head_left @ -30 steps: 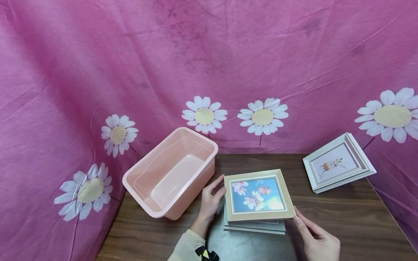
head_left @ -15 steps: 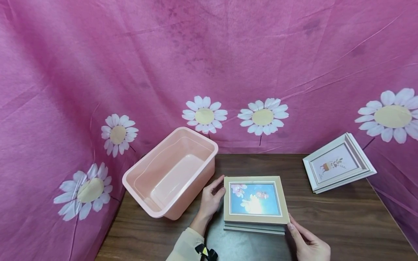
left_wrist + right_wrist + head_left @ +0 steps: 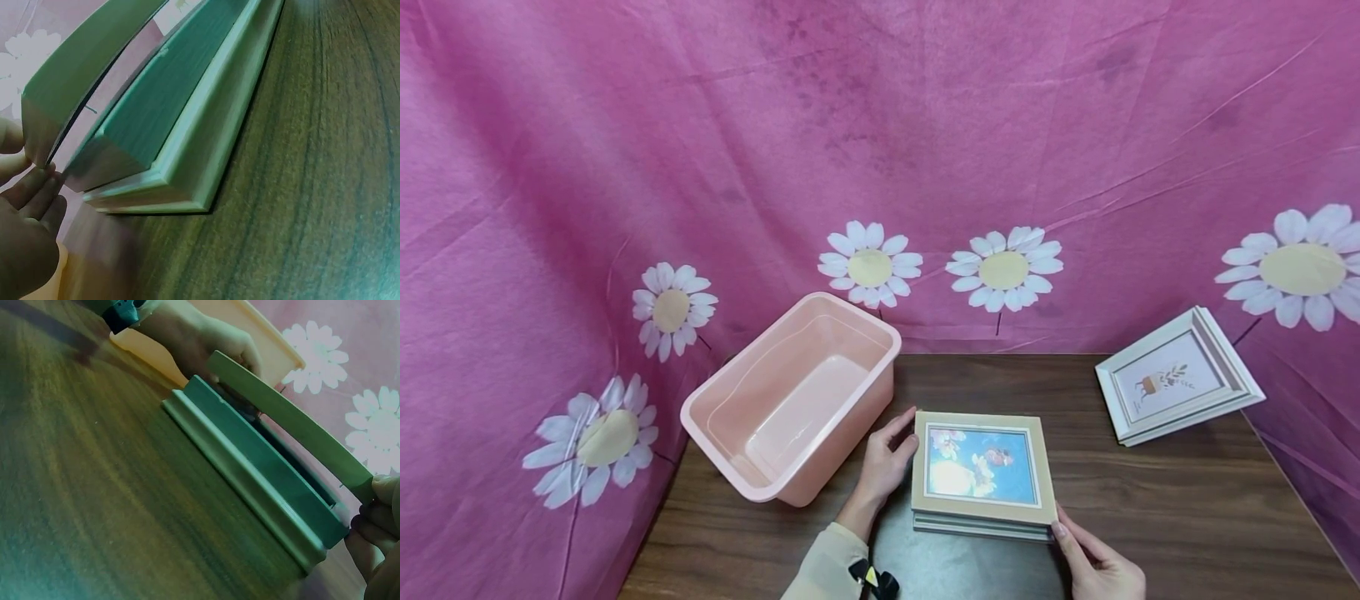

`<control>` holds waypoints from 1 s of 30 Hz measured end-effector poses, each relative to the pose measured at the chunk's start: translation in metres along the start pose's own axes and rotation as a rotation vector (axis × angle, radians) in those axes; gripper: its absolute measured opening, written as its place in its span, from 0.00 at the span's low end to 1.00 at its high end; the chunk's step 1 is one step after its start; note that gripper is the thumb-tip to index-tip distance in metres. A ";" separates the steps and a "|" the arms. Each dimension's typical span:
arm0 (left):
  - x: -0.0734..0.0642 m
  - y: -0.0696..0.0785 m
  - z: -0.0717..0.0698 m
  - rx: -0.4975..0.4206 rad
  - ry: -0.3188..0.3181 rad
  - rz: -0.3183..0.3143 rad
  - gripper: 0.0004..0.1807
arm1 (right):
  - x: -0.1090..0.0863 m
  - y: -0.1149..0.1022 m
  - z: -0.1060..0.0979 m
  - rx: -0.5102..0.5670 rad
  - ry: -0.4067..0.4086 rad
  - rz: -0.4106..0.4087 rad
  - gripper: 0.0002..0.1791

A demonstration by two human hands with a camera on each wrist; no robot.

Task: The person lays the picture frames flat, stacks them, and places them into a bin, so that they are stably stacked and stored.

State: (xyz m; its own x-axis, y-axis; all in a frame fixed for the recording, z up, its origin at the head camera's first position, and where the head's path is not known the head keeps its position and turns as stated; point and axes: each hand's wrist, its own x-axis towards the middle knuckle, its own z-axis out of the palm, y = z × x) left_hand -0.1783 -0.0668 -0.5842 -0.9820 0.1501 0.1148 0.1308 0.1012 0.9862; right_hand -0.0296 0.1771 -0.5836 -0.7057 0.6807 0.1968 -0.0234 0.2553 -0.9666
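Note:
A beige picture frame (image 3: 983,463) with a blossom picture lies level just over a stack of pale frames (image 3: 983,525) on the table. My left hand (image 3: 883,467) pinches its left edge between thumb and fingers. At its near right corner, my right hand (image 3: 1097,562) pinches the frame too. The left wrist view shows a narrow gap between the beige frame (image 3: 87,81) and the grey-green frame (image 3: 156,112) under it, with a white frame (image 3: 194,172) at the bottom. That gap also appears in the right wrist view below the beige frame (image 3: 300,428).
A pink plastic basin (image 3: 820,454) stands to the left, close to my left hand. Near the back right edge of the wooden table (image 3: 1195,500), white frames (image 3: 1180,375) lie in a pile, a deer picture on top. A pink cloth (image 3: 925,125) with daisies hangs behind.
The beige frame has come down and turned from skewed to nearly lined up with the stack beneath. My right hand has moved left and slightly down with it; the left hand has barely moved.

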 end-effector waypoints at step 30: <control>-0.006 -0.012 0.001 0.053 0.018 0.063 0.26 | 0.000 0.005 -0.004 -0.011 -0.083 0.071 0.11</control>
State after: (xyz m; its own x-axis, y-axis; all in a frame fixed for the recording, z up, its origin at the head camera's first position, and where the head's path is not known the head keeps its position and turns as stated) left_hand -0.1737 -0.0679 -0.5965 -0.9738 0.1400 0.1789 0.1988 0.1441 0.9694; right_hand -0.0273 0.1813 -0.5882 -0.7615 0.6382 0.1135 0.0359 0.2164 -0.9756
